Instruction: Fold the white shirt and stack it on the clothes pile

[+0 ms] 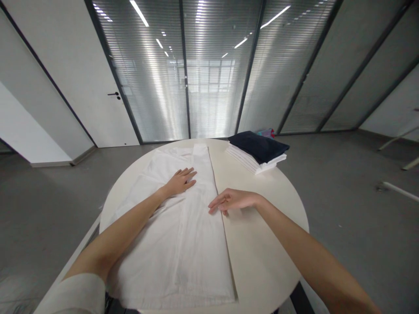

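A white garment (193, 244), looking like a shirt or coat, lies spread over the left side of the round table, with a straight edge running down its right side. My left hand (180, 181) rests flat on its upper part, fingers spread. Near that straight right edge is my right hand (233, 199), palm turned inward, its fingers loosely bent and apart with nothing visible in them. Whether the right fingertips touch the cloth I cannot tell.
The round cream table (262, 248) bears a stack of folded white cloth (242, 159) at its far right, topped by a folded dark navy garment (258, 146). A small colourful item (266, 133) shows behind the stack. Glass panels with blinds (209, 87) stand beyond; chair legs (399, 191) are at right.
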`<control>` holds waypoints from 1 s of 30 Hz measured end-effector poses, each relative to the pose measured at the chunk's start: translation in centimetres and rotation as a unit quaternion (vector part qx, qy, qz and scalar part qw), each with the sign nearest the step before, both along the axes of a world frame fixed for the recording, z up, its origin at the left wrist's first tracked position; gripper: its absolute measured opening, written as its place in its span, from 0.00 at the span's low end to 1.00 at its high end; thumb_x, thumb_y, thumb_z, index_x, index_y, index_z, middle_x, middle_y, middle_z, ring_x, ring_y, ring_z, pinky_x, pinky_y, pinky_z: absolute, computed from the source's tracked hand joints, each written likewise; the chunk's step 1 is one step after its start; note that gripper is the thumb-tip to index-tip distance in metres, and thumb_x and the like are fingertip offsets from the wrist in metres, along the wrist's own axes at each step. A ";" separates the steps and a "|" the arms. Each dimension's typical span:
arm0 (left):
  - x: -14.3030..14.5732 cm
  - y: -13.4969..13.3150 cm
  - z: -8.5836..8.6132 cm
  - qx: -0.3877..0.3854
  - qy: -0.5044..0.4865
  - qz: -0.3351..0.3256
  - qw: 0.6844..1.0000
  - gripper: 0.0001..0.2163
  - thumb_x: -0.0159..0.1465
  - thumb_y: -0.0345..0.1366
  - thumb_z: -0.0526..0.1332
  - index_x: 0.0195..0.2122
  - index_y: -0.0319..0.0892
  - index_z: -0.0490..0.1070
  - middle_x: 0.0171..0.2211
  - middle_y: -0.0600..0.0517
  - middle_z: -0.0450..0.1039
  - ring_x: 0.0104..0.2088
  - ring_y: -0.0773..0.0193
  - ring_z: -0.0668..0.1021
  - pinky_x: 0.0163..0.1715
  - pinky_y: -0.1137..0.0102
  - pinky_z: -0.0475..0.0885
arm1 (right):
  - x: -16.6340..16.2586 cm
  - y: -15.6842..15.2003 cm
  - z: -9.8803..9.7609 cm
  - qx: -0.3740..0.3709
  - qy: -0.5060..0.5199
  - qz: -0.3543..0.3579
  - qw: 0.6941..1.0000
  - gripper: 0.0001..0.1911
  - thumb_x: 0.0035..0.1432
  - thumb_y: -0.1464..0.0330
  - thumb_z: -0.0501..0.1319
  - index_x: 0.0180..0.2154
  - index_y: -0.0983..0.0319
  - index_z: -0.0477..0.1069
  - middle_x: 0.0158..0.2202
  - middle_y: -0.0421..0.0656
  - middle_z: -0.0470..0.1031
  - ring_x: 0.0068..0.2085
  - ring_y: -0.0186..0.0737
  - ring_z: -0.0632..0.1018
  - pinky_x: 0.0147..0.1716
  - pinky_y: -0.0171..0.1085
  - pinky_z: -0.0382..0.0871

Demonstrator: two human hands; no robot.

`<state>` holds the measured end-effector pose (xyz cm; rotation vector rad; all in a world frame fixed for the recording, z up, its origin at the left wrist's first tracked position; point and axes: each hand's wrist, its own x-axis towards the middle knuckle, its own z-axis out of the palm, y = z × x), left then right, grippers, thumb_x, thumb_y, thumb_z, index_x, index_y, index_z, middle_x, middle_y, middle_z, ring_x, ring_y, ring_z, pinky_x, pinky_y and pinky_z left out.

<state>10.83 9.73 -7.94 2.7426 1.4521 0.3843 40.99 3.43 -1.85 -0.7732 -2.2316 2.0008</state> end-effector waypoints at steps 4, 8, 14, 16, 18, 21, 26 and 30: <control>0.0 0.1 0.0 -0.001 -0.001 -0.003 1.000 0.28 0.73 0.53 0.45 0.69 0.46 0.59 0.71 0.46 0.54 0.69 0.48 0.60 0.67 0.51 0.55 | 0.1 0.0 0.2 0.014 -0.013 -0.014 1.000 0.32 0.56 0.50 0.68 0.55 0.64 0.76 0.53 0.53 0.78 0.31 0.31 0.76 0.36 0.35 0.72; 0.0 0.1 -0.1 -0.001 -0.002 -0.001 1.000 0.27 0.73 0.52 0.46 0.69 0.46 0.59 0.71 0.47 0.54 0.70 0.47 0.60 0.67 0.51 0.55 | 0.1 0.0 0.2 0.004 -0.009 0.003 1.000 0.33 0.55 0.50 0.69 0.56 0.63 0.76 0.53 0.53 0.78 0.32 0.32 0.77 0.37 0.35 0.72; 0.1 0.0 0.0 -0.001 -0.006 -0.001 1.000 0.27 0.73 0.52 0.46 0.69 0.47 0.59 0.71 0.47 0.54 0.69 0.48 0.60 0.67 0.51 0.55 | 0.0 -0.2 0.4 0.017 -0.018 -0.010 1.000 0.31 0.56 0.51 0.68 0.56 0.63 0.76 0.53 0.53 0.79 0.30 0.30 0.75 0.36 0.35 0.72; 0.0 -0.1 0.0 0.001 -0.006 -0.002 1.000 0.27 0.73 0.52 0.46 0.69 0.46 0.59 0.71 0.46 0.54 0.69 0.48 0.60 0.67 0.51 0.55 | 0.0 -0.1 0.3 0.008 -0.013 -0.004 1.000 0.32 0.56 0.51 0.68 0.56 0.64 0.75 0.53 0.53 0.78 0.31 0.31 0.76 0.37 0.35 0.72; 0.0 0.0 0.0 0.002 -0.006 -0.002 1.000 0.27 0.73 0.52 0.46 0.69 0.46 0.59 0.71 0.46 0.54 0.69 0.48 0.60 0.67 0.51 0.55 | 0.1 -0.1 0.3 -0.002 -0.004 0.002 1.000 0.32 0.56 0.51 0.69 0.56 0.64 0.75 0.53 0.54 0.78 0.32 0.31 0.76 0.37 0.36 0.72; 0.0 0.0 -0.1 0.003 -0.004 -0.001 1.000 0.27 0.73 0.52 0.46 0.69 0.46 0.59 0.71 0.46 0.54 0.69 0.48 0.60 0.67 0.51 0.55 | 0.2 0.1 0.3 -0.006 0.007 0.010 1.000 0.32 0.56 0.52 0.69 0.56 0.65 0.75 0.53 0.55 0.78 0.32 0.31 0.75 0.37 0.36 0.72; 0.1 -0.2 0.1 -0.002 -0.004 0.002 1.000 0.27 0.73 0.52 0.46 0.69 0.46 0.59 0.71 0.46 0.54 0.69 0.48 0.60 0.67 0.50 0.55 | 0.1 -0.1 0.5 -0.004 0.001 0.005 1.000 0.33 0.55 0.50 0.69 0.56 0.64 0.75 0.53 0.54 0.78 0.33 0.32 0.77 0.38 0.36 0.73; 0.1 -0.3 0.4 -0.004 -0.006 0.001 1.000 0.27 0.73 0.52 0.46 0.69 0.46 0.59 0.71 0.46 0.54 0.69 0.48 0.60 0.67 0.51 0.55 | -0.2 -0.7 0.9 0.023 -0.031 -0.022 0.999 0.34 0.54 0.49 0.68 0.55 0.65 0.76 0.52 0.53 0.79 0.33 0.32 0.77 0.39 0.35 0.73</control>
